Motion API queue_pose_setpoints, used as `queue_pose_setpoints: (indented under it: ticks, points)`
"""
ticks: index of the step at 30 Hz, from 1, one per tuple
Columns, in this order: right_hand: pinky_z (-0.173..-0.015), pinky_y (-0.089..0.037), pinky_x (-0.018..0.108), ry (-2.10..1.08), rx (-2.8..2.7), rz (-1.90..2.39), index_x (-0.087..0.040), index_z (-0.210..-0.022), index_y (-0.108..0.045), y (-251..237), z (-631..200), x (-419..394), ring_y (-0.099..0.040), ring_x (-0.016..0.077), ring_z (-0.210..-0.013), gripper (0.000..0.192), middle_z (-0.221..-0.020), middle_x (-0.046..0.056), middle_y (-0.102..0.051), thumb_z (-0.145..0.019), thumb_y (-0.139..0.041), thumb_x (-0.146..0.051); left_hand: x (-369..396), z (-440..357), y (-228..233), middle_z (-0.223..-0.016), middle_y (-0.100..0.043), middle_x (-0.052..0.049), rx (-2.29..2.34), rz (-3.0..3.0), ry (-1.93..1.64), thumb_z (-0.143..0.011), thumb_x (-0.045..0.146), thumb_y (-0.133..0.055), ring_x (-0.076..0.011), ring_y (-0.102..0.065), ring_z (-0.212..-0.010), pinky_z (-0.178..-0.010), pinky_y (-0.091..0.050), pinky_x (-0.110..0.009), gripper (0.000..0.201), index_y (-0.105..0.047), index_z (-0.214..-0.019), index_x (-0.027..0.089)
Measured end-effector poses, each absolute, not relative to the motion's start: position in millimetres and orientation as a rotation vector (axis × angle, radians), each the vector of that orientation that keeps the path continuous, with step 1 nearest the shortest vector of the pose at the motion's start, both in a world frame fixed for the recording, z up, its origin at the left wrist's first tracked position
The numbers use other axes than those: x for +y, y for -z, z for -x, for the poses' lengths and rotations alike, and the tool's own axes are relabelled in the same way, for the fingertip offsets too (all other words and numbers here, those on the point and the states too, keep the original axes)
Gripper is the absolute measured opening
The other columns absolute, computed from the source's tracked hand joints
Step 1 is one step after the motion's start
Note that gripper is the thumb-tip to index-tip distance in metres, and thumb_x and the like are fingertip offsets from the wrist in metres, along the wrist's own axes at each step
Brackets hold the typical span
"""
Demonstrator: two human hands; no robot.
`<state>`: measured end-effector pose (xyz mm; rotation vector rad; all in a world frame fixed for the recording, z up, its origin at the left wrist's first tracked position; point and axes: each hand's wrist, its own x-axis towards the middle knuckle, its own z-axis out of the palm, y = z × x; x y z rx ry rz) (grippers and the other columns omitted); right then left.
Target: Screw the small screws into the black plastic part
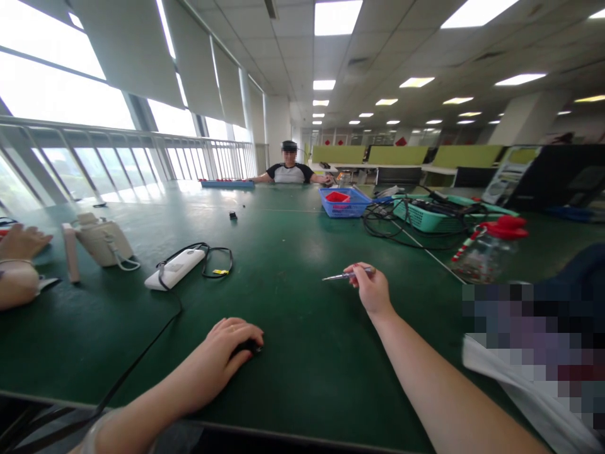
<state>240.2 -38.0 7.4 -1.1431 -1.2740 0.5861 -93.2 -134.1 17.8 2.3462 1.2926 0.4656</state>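
From the head view I watch the left hand [227, 348] low over the green table [293, 397], fingers and thumb curled around a small dark object [248, 345], mostly hidden. The right hand [372, 290] pinches a slim metallic tool [339, 276], tip pointing left. I see a white power strip [182, 268] beyond the left hand, a blue basket [347, 209] beyond the right, a red-lidded bottle [486, 253] to that hand's right, and a co-worker's hand [23, 241] well left of the left one.

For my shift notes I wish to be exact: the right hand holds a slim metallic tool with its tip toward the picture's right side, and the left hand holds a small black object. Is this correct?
Not quite: the head view shows the slim metallic tool in the right hand with its tip toward the picture's left side. The left hand does hold a small black object.
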Motion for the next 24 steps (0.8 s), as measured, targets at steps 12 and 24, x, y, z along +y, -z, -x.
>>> queue_pose_setpoints:
  ticks: [12,24]
  points:
    - [-0.05,-0.038,0.026,-0.624,-1.249,1.127,-0.016,-0.071,-0.07,-7,-240,-37,-0.049,0.0139,-0.052,0.029,-0.057,0.001,-0.057,-0.082,-0.053,-0.037,-142,133,-12,-0.142,-0.052,-0.001,1.323,-2.536,-0.324,-0.086,0.032,-0.059,-0.0271,-0.035,-0.139,-0.118,-0.013,-0.06,0.052,-0.045,-0.137,0.04]
    - [-0.049,-0.039,0.026,-0.642,-1.253,1.12,-0.016,-0.071,-0.07,-9,-240,-39,-0.049,0.0134,-0.052,0.029,-0.057,0.001,-0.057,-0.082,-0.054,-0.037,-145,119,-2,-0.113,-0.067,-0.003,1.563,-2.564,-0.583,-0.086,0.04,-0.061,-0.0272,-0.056,-0.113,-0.11,-0.03,-0.057,0.03,-0.064,-0.115,0.035]
